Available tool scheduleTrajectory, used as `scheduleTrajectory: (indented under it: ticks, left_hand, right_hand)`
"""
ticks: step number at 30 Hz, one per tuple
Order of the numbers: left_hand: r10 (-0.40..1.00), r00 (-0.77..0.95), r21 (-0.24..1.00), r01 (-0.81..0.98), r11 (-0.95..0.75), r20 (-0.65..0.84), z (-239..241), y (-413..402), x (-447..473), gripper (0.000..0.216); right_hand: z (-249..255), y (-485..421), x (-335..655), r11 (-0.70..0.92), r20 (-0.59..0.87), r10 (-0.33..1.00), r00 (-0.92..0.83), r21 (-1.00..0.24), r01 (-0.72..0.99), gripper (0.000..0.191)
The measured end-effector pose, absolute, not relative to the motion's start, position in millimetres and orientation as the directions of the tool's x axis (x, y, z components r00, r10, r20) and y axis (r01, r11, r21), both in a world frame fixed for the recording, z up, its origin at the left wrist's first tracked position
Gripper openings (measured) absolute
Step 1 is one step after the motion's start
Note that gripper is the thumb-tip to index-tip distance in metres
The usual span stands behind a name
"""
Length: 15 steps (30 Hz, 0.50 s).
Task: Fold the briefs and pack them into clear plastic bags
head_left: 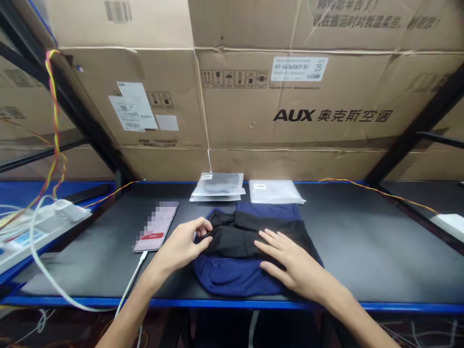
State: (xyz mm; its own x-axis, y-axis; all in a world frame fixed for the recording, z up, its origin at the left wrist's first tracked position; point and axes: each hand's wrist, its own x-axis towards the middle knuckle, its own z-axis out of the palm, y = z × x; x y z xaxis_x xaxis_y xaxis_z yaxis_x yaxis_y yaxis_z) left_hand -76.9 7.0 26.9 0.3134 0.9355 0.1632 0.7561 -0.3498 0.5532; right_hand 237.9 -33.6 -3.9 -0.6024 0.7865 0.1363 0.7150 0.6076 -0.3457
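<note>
A folded black cloth garment (232, 241) lies on the table over dark blue fabric (239, 275), which shows along its near and far sides. Whether the black and blue parts are one piece I cannot tell. At the left end, my left hand (186, 244) pinches the black garment's edge between thumb and curled fingers. My right hand (284, 261) rests palm down on the right part of the cloth, fingers stretched out and slightly spread. Some of the fabric is hidden under it.
Behind the cloth lie flat plastic-wrapped packets (217, 186) and another clear packet (275, 192). A phone (155, 227) with a white charging cable (132, 280) is at left, near a power strip (47, 227). Large cardboard boxes (290, 130) wall the back between black frame posts.
</note>
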Motion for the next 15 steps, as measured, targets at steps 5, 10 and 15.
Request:
scheduleTrajectory:
  ticks: [5,10,15]
  left_hand:
    - [0.912,0.182,0.695,0.597,-0.399,0.368,33,8,-51,0.015]
    - [0.818,0.169,0.662,0.509,-0.55,0.55,36,3,-6,0.021]
    - [0.7,0.549,0.482,0.508,-0.714,0.457,16,-4,36,0.037]
  right_hand:
    - [-6,-31,266,0.512,0.224,0.856,-0.466,-0.231,0.828,0.045]
    - [-15,-30,283,0.404,0.207,0.908,-0.365,-0.202,0.892,0.048]
    - [-26,-33,287,0.384,0.201,0.92,-0.335,-0.302,0.872,0.05]
